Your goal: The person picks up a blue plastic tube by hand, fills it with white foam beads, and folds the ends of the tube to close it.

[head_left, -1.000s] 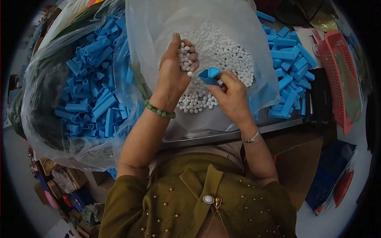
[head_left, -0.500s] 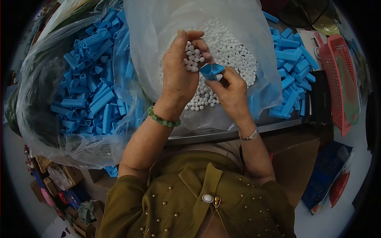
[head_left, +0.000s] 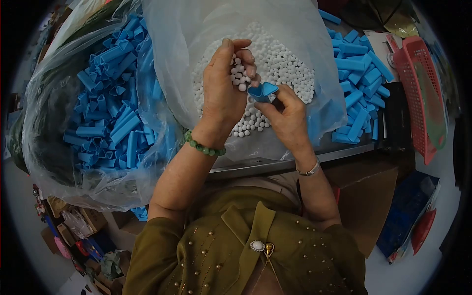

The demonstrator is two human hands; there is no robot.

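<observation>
My left hand (head_left: 221, 88) is cupped around a small heap of white balls (head_left: 240, 76), its fingers curled at the far side. Against those fingertips, my right hand (head_left: 287, 118) pinches blue triangular tubes (head_left: 263, 92) between thumb and fingers. Two open triangular ends show side by side there, facing up. Beneath both hands, many loose white balls (head_left: 285, 64) lie spread on a clear plastic sheet (head_left: 172, 29).
On the left, a clear plastic bag (head_left: 49, 162) holds a heap of blue triangular tubes (head_left: 105, 105). More blue tubes (head_left: 361, 73) are piled on the right, beside a pink perforated basket (head_left: 418, 98). The table's metal edge (head_left: 260, 166) runs in front of my body.
The blue tubes have tilted slightly in my right hand, still close to my left fingertips. Fewer white balls show in my left palm, and the whole view has shifted a little.
</observation>
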